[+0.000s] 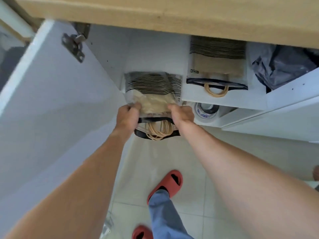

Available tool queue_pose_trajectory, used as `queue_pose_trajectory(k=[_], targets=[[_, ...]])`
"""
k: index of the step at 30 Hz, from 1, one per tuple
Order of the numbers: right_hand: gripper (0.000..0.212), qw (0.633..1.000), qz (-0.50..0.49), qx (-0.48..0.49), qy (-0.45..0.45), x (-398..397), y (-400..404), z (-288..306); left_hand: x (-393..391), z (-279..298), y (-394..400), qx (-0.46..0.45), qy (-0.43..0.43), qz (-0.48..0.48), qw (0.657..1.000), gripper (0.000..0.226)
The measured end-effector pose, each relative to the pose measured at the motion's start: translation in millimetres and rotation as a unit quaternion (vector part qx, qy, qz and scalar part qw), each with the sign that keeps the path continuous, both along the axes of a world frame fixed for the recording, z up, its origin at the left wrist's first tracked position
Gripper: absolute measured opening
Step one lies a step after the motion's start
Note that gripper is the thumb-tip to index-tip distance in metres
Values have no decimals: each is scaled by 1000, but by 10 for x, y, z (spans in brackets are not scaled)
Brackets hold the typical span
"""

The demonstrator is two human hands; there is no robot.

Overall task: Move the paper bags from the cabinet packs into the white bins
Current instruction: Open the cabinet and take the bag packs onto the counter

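Evidently mid-extraction, the left hand (126, 116) and right hand (181, 114) each grip a side of the clear pack of paper bags (153, 94) at the cabinet shelf (224, 99) edge; next, I judge, drawing it out fully

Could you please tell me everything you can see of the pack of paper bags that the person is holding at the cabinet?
The held pack is a clear plastic sleeve with a dark band at its near, open end, filled with folded brown paper bags bearing black stripes. Tan twisted-cord handles spill out of that end. It lies tilted, its far end on the white cabinet shelf, its near end sticking out past the edge. The left hand and right hand each take a grip on one side. A second pack lies apart, to its right.
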State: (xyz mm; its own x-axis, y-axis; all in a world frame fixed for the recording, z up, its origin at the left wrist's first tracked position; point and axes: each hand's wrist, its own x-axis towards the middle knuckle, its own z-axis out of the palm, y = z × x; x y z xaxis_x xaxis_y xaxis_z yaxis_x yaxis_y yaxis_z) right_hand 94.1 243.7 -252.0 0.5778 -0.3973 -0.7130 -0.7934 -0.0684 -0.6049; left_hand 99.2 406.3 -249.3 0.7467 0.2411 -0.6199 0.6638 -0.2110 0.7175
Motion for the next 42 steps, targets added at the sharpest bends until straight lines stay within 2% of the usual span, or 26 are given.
queue_pose_trajectory(k=[2,5,9,12,17,21,23,26,30,34,37,42], targets=[[37,997,42,-35,-47,-289,41,153,-344,143,33,27,-7,-16,999,48],[22,985,72,-66,-143,-854,76,595,-888,450,45,61,-56,-57,995,39],[34,969,73,-121,-201,-1626,158,1278,-1623,1135,110,79,-140,-74,984,38],[30,958,69,-172,-220,-2037,238,1838,-1974,1798,139,89,-180,-73,977,40],[32,926,90,-244,-274,-2171,297,2700,-2123,2678,134,68,-262,-20,962,49],[41,912,75,-287,-284,-1756,377,3221,-1793,3077,140,52,-299,25,953,46],[38,907,78,-303,-281,-1470,359,3383,-1530,3236,116,40,-303,17,952,40],[32,902,98,-328,-264,-1040,263,3461,-1059,3248,85,38,-283,-23,958,37],[35,898,114,-340,-255,-394,74,3345,-307,3101,-59,61,-259,-45,963,42],[38,906,128,-339,-218,312,-135,3014,396,2903,-291,122,-242,-87,959,41],[38,896,128,-370,-209,621,-227,2820,714,2798,-411,193,-219,-104,951,39],[49,882,113,-399,-222,1046,-308,2707,1220,2728,-666,357,-214,-135,899,42]])
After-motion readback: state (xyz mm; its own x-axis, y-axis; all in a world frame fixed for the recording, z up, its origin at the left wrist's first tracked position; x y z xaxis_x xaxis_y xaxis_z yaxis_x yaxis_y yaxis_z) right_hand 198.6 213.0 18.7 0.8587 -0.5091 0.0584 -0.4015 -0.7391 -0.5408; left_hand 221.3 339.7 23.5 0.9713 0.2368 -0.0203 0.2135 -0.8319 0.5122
